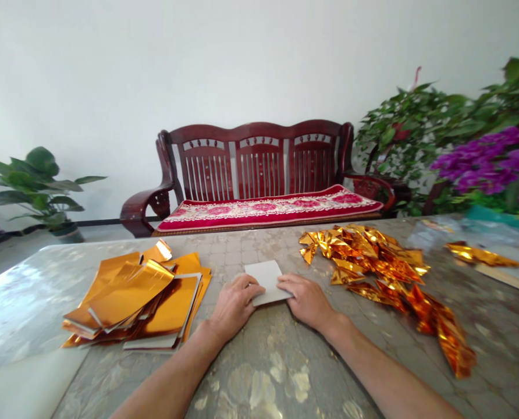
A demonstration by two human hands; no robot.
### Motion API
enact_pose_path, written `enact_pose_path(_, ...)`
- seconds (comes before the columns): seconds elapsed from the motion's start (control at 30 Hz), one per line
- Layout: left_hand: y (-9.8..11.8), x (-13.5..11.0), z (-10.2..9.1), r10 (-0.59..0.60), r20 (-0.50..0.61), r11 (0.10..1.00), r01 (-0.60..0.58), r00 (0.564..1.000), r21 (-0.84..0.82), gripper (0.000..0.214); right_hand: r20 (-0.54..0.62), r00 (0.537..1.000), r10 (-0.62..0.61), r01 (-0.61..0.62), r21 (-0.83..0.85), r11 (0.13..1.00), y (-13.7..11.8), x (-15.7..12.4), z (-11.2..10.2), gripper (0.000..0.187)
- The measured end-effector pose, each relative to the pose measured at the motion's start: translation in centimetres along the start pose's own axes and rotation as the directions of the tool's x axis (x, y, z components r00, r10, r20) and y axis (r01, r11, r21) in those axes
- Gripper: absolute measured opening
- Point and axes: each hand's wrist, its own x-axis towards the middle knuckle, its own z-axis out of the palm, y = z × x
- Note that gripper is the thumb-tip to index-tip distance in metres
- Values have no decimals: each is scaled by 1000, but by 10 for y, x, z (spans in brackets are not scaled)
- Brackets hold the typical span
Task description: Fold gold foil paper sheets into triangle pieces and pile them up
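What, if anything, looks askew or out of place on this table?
Mildly, the gold sheets on the left, stacked unevenly with edges jutting out, and one folded gold piece at far right, apart from the main heap. Nothing looks spilled.

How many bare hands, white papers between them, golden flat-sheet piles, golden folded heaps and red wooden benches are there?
Bare left hand and right hand: 2
White paper: 1
Golden pile of flat foil sheets: 1
Golden heap of folded foil pieces: 1
Red wooden bench: 1
Total: 6

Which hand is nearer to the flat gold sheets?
Left. The left hand is to the right of the gold sheets, apart from them; the right hand is farther away, at the white paper's right edge.
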Motion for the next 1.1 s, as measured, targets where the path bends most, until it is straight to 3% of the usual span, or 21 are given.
enact_pose_path(0.13, 1, 1, -2, 9, 35, 996, -6, 999, -85, 23, -30, 1000, -7, 7, -19, 1000, -3, 2, -4, 37)
enact_pose_path(0.37, 0, 2, -2, -83, 21, 996, 83, 996, -19, 21, -121, 993, 6, -1, 37, 999, -6, 3, -16, 9)
enact_pose_path(0.6, 6, 1, -5, -138, -30, 989, 136, 990, -64, 21, -52, 999, -18, 17, -11, 1000, 0, 2, -11, 15)
enact_pose_path(1.1, 6, 6, -2, -256, 18, 966, 255, 967, 48, 28, 5, 993, 118, -118, 10, 993, -1, 7, -10, 16)
